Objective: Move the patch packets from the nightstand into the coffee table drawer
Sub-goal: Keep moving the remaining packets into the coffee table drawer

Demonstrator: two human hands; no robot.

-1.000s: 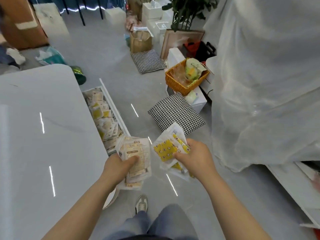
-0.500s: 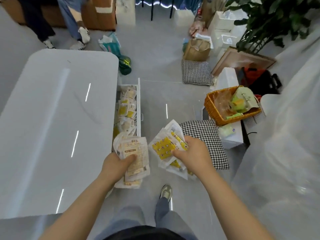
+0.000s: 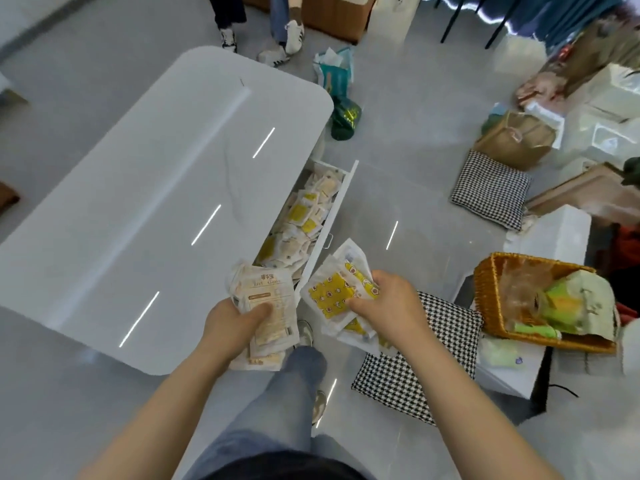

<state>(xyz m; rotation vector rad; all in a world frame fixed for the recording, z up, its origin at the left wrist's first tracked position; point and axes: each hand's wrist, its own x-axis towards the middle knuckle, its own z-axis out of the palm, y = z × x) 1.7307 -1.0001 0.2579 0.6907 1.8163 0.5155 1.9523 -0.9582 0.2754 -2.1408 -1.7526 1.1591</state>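
Note:
My left hand (image 3: 233, 323) grips a stack of pale patch packets (image 3: 266, 299) with printed backs up, held at the near end of the open coffee table drawer (image 3: 334, 216). My right hand (image 3: 388, 301) grips a fan of yellow-and-white patch packets (image 3: 332, 296) just right of the drawer's front panel. Inside the drawer lie many loose packets (image 3: 304, 216). The white glossy coffee table (image 3: 156, 209) fills the left of the view. The nightstand is out of view.
A houndstooth cushion (image 3: 422, 368) lies on the floor under my right arm, another (image 3: 490, 190) farther back. An orange wicker basket (image 3: 485, 292) sits on a white box at right. A person's feet (image 3: 277, 43) stand beyond the table. My own leg and shoe (image 3: 304, 334) are below.
The view has swung left and nearer to the table, so the drawer now lies straight ahead of both hands. Both hands keep their packet stacks.

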